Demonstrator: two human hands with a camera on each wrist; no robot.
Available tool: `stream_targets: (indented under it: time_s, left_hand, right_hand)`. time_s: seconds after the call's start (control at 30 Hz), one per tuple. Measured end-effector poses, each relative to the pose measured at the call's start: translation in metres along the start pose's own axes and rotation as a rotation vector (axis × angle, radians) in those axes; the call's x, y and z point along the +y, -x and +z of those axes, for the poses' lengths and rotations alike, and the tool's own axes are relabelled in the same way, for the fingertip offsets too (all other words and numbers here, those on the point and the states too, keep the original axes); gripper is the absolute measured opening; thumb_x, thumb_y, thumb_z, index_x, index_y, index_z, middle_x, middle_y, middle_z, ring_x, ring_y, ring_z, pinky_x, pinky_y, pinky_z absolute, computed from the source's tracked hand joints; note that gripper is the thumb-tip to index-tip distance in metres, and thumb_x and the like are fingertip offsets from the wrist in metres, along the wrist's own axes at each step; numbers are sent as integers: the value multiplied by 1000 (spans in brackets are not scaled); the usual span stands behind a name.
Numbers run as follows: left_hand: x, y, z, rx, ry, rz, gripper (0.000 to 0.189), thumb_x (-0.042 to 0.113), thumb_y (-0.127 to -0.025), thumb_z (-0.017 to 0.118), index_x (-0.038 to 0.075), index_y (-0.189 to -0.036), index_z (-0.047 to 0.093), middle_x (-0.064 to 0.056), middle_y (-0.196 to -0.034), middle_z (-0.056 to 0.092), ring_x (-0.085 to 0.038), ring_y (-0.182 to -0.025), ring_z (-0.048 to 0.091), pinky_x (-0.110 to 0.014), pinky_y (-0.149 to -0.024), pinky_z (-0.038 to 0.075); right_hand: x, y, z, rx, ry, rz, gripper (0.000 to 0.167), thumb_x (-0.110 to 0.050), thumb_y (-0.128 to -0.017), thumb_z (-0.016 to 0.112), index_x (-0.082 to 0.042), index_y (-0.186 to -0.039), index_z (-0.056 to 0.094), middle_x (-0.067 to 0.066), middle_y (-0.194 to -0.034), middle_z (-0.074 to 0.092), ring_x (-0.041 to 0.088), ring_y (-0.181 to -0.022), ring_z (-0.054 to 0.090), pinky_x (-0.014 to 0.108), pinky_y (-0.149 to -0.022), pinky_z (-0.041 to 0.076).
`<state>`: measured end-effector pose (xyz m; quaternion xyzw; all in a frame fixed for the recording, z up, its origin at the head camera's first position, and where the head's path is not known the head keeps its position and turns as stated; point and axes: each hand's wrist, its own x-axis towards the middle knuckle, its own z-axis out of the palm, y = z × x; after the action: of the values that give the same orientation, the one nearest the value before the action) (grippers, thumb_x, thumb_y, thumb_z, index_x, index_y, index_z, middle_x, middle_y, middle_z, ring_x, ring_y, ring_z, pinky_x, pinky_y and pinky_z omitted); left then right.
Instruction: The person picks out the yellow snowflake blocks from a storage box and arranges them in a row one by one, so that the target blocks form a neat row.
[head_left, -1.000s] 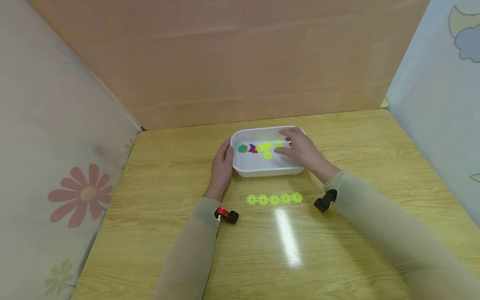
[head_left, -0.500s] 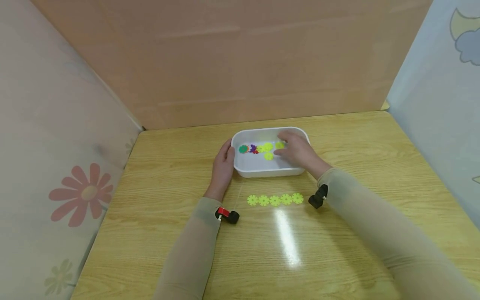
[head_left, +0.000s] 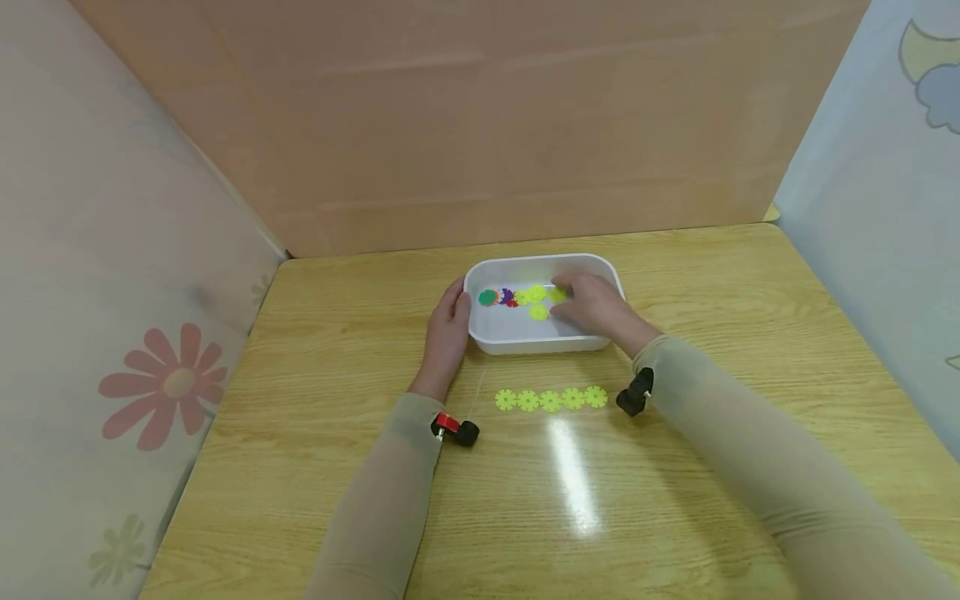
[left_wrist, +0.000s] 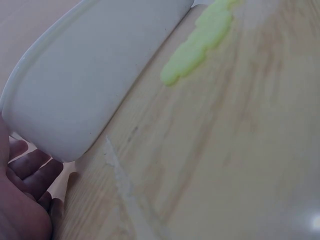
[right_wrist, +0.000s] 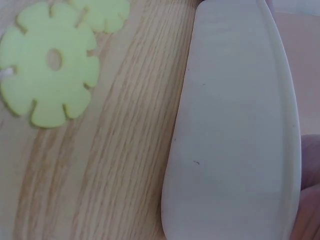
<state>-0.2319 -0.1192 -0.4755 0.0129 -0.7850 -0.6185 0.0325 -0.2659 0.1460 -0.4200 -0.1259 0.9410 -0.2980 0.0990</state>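
Steadies tub (head_left: 537,346) from its left end with left hand (head_left: 447,329) resting relaxed, probably against sliding; reaches into tub with right hand (head_left: 596,304) spread near yellow discs (head_left: 538,312), cannot tell if touching; has disc row (head_left: 551,402) before tub, seemingly for easy reach

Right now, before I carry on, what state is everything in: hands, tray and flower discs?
White tray: upright, uncovered, on the table.
Left hand: touching the tray's left end.
Right hand: reaching into the tray, thumb and fingers apart; disc contact unclear.
Five-disc yellow row: flat on the table; whether linked, unclear.
Yellow discs inside: partly bunched.
Green disc: at the tray's left.
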Motion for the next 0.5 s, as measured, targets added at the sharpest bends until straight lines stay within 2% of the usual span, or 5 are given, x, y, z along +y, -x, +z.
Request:
stream_targets:
  time_s: [0.1, 0.2, 0.3, 0.4, 0.5]
  left_hand:
    - [0, 0, 0, 1, 2, 1, 53, 47, -118, 43, 29, -168, 50, 9, -167, 51, -16, -159, 40, -43, -130, 35]
    - [0, 0, 1, 3, 6, 0, 53, 45, -118, 44, 28, -168, 50, 9, -167, 51, -15, -158, 40, -42, -130, 35]
    - [1, 1, 2, 3, 9, -3, 52, 44, -118, 44, 28, -167, 50, 9, -167, 52, -15, -158, 40, -41, -130, 35]
    - [2, 1, 2, -1, 5, 0, 52, 44, -119, 43, 27, -168, 50, 9, -167, 51, -15, -159, 40, -42, -130, 35]
    - [2, 2, 2, -3, -3, 2, 53, 45, -119, 43, 27, -168, 49, 9, -167, 51, -15, -158, 40, -42, -130, 35]
  right_hand:
    - [0, -1, -1, 12, 2, -12, 53, -6, -99, 77, 10, -147, 62, 28, -128, 68, 40, -120, 61, 54, -110, 50]
    - [2, -4, -1, 25, 10, -20, 43, -3, -97, 79, 12, -135, 67, 23, -112, 65, 35, -105, 57, 51, -97, 50]
    - [3, -6, -1, 25, 20, -10, 41, -3, -97, 80, 13, -133, 68, 23, -113, 66, 35, -106, 57, 51, -100, 49]
    - [4, -8, -1, 28, 15, 8, 45, -3, -97, 80, 13, -136, 68, 25, -119, 68, 36, -110, 59, 53, -106, 51]
    - [5, -9, 0, 36, 11, 15, 40, -2, -96, 80, 13, -132, 71, 25, -120, 69, 37, -111, 61, 53, -106, 51]
